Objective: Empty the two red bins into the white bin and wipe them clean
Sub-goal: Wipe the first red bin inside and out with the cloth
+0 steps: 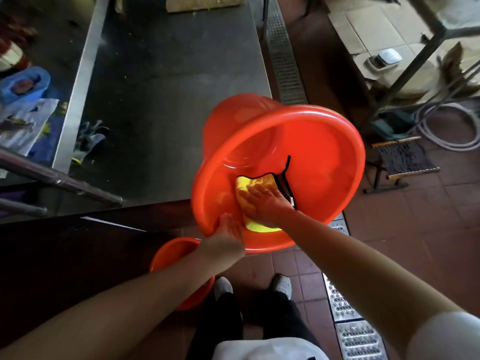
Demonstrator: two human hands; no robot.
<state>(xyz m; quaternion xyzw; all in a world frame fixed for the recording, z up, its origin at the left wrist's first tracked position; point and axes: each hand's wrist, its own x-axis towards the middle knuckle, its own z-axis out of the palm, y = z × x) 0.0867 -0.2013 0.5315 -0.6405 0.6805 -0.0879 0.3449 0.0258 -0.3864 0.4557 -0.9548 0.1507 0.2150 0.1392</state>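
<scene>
A large red bin (319, 152) is tilted toward me over the corner of the steel table, its inside facing the camera. My left hand (228, 236) grips its near rim. My right hand (267, 201) lies flat inside the bin, pressing a yellow cloth with a black edge (255, 226) against the lower wall. A second red bin (171, 253) stands on the floor below my left forearm, partly hidden by it. The white bin is not in view.
A steel table (168, 100) fills the upper left, with gloves (91, 141) near its left edge. A metal floor drain grate (348, 323) runs along the tiled floor on the right. A small stool (405, 159) and coiled hoses (446, 126) lie further right.
</scene>
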